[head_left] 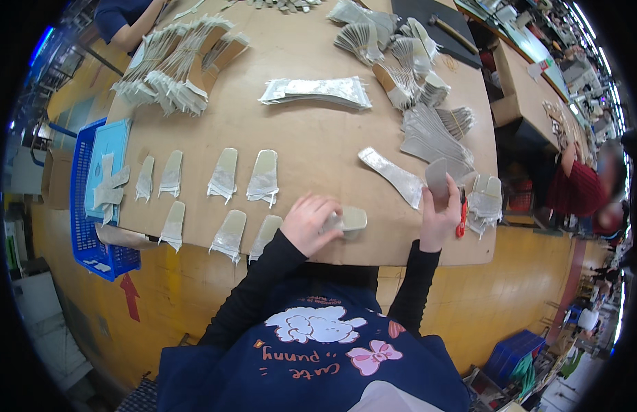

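My left hand is closed over one end of a pale, round-ended piece near the table's front edge; its fingers partly hide that piece. My right hand pinches a thin grey, tongue-shaped piece upright between thumb and fingers. A long silvery strip lies just left of the right hand. To its right are a stack of pale pieces and a red-handled tool. Left of my left hand, similar pale pieces with frayed ends lie in two rows.
Fanned bundles of strips lie far left, and grey fanned stacks at right. A flat strip stack sits mid-table. A hammer rests on a dark board far right. A blue basket stands at the left edge. Other people sit nearby.
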Available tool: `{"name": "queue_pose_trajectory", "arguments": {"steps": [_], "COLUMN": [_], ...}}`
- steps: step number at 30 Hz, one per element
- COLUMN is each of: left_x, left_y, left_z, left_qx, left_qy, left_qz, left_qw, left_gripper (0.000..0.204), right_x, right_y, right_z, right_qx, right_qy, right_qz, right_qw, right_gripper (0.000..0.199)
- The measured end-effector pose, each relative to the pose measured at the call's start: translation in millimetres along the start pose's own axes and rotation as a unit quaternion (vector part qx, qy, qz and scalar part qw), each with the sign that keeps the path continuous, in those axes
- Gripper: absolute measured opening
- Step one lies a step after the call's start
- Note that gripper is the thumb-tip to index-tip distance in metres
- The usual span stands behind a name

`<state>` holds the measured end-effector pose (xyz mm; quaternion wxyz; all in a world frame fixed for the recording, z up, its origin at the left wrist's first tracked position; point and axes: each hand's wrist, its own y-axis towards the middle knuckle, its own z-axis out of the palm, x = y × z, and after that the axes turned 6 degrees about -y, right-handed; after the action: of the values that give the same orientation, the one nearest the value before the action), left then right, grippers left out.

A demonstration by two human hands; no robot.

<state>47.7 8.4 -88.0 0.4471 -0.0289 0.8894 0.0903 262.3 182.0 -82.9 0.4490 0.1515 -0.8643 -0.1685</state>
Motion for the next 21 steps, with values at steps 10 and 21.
{"name": "queue_pose_trajectory", "arguments": {"steps": [10,21], "left_x": [14.7,0.6], "left_y": [31.2,17.8], "left_z": [6.7,-22.5], "left_qx": [-0.066,-0.029], "left_qy": [0.06,-0.107], "left_qz": [0.029,-0.178], "left_qw": [0.996,0.978], "left_gripper": [0.039,0.045], "right_x": [9.7,61.7], "right_y": [-41.0,-67.9], "right_z": [-47.1,-14.4], "right_qx": [0.174,0.496], "right_qy": [-0.012,0.021], "right_qz": [0.079,-0.19], "right_qw": [0.981,0.847], "right_gripper": [0.051,0.033]}}
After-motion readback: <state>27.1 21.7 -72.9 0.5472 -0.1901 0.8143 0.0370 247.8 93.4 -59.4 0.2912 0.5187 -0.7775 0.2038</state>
